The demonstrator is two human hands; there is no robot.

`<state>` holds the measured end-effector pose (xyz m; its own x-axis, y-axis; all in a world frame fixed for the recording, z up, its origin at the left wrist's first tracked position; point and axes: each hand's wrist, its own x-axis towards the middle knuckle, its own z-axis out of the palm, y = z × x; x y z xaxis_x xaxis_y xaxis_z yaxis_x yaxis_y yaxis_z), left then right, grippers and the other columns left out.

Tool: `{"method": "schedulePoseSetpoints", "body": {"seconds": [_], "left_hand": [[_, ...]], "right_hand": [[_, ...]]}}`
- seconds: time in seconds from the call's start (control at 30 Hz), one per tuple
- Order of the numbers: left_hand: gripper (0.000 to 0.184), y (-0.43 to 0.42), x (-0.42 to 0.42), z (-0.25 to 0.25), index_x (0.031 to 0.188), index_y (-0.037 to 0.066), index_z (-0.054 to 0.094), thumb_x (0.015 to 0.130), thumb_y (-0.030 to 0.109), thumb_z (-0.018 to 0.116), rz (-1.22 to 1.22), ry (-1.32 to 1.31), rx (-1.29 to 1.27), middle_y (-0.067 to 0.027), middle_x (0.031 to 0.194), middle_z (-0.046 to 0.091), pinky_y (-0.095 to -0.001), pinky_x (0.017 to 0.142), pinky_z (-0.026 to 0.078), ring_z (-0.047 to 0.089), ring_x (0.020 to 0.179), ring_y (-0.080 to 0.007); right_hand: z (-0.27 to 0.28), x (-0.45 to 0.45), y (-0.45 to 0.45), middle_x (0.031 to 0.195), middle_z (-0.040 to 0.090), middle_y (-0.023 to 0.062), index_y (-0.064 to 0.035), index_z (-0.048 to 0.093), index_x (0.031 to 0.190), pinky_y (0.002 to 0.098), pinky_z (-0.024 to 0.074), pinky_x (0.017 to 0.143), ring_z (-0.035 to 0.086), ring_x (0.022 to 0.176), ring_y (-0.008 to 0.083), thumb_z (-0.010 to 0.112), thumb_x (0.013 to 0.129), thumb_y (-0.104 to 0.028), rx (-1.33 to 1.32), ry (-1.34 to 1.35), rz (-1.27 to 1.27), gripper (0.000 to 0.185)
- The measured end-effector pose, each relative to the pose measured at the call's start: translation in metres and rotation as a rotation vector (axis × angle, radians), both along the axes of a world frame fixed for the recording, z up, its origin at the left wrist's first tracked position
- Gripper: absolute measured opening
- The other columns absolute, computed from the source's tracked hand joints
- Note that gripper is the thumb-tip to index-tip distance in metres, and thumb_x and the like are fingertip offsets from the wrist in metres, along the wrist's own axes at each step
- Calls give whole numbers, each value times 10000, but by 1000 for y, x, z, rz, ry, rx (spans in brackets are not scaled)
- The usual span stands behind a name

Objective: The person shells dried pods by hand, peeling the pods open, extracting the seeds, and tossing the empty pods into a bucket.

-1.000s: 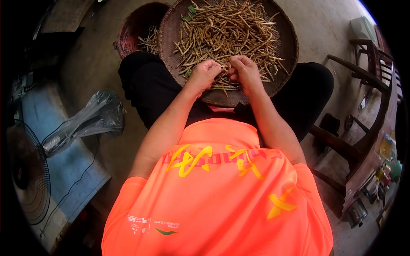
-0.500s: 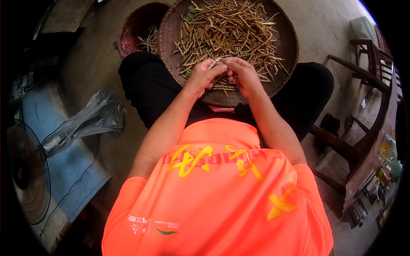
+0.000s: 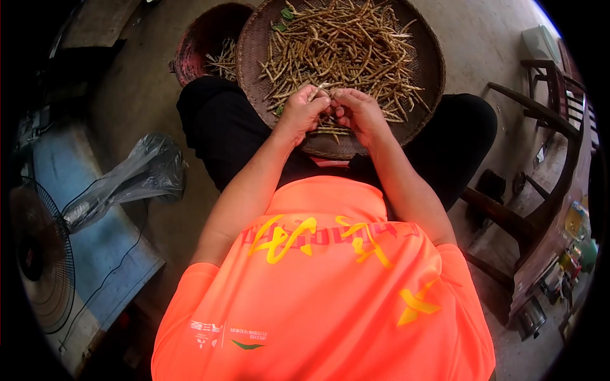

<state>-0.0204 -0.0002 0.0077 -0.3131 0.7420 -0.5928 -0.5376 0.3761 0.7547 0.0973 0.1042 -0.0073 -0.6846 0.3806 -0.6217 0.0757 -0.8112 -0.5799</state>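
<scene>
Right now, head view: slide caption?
Left hand and right hand, close together over a woven tray of brown pods.

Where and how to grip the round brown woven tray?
Likely the rim of the tray, at its left and right edges, from outside: it's wide and heaped with thin tan pods, so opposite grips should balance it. The round reddish bucket crowds the left edge.

White glare burned at the upper-right edge; the orange T-shirt (image 3: 324, 292) glowed, the electric fan (image 3: 54, 279) sat dim, and fisheye distortion blackened the corners.
</scene>
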Motion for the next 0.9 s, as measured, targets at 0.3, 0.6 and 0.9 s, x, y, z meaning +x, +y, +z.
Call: {"method": "schedulePoseSetpoints", "body": {"seconds": [0.3,0.6,0.9], "left_hand": [[92,3,9,-7,833,33,557,815,98,620,-71,853,79,0,755,588,-241,595,440,540,691,-72],[110,4,12,-12,819,46,535,748,77,613,-129,1111,143,-135,738,584,-371,603,466,597,684,-308],[87,0,6,-11,831,30,545,795,69,614,-95,863,93,-20,746,591,-251,599,455,551,664,-93]], "right_hand": [[-1,0,-1,737,581,5,-39,589,886,188,451,485,528,590,58,593,859,-162,205,-88,93,126],[3,-2,-3,733,580,22,-21,568,875,211,488,514,543,593,80,513,819,-55,320,-128,143,85],[5,-3,-4,770,583,24,-5,556,970,212,499,526,558,634,78,523,823,-33,323,-44,141,153]]}}
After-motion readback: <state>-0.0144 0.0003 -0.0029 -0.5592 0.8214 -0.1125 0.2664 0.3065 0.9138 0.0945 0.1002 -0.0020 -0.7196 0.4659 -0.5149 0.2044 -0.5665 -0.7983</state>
